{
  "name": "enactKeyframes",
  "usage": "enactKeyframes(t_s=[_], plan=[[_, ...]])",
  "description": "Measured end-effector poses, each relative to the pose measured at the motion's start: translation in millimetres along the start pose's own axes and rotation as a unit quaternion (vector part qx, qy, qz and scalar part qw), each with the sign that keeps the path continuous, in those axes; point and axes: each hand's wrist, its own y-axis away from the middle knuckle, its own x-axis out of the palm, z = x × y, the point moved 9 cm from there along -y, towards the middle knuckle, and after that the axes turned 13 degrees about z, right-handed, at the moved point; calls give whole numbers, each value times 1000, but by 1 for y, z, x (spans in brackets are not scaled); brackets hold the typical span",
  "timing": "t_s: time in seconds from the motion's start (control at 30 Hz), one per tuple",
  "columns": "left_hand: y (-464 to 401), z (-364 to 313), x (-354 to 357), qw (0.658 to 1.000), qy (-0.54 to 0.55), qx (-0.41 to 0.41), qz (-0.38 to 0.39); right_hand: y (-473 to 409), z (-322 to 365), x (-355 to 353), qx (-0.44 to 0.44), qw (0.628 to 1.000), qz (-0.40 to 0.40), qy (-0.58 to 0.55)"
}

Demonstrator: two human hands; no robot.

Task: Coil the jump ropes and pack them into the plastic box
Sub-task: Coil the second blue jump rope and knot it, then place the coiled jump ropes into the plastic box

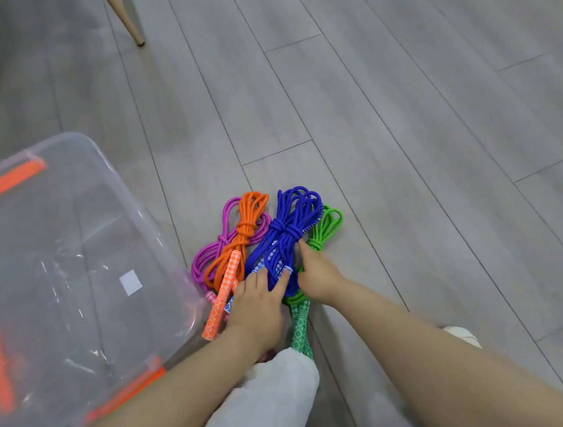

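Several coiled, knotted jump ropes lie bunched on the grey floor: a purple rope [208,251] at the left, an orange rope [247,223] over it, a blue rope [291,226] in the middle and a green rope [326,226] at the right. My left hand [257,301] rests on the near ends of the blue and orange ropes with fingers spread over the handles. My right hand [315,272] lies on the bundle between the blue and green coils. The clear plastic box [72,268] stands just left of the ropes, with its lid on.
Orange latches [12,177] mark the box's far and near ends. Two wooden chair legs [127,18] stand at the top left. My knee in white cloth [267,404] is just below the ropes. A white shoe [463,335] shows at the right. Grey plank floor stretches to the right and beyond.
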Motion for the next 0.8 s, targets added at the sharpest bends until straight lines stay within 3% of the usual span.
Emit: enactKeyframes(t_s=[0.17,0.4,0.53,0.6,0.67,0.8], plan=[[-5,6,-11,1000,5,-18,-9,8,7,-2,-7,999,20,44],[6,14,-51,993,97,-27,-61,34,24,-34,-43,996,-74,-18],[28,22,-106,971,170,14,-170,44,50,-43,-57,995,-79,-5],[48,46,-132,948,183,-30,-257,47,66,-47,-57,995,-81,-1],[71,82,-140,924,192,-126,-307,51,85,-47,-64,995,-77,-6],[97,150,-104,875,308,-258,-270,57,129,-34,-118,991,-62,-12]])
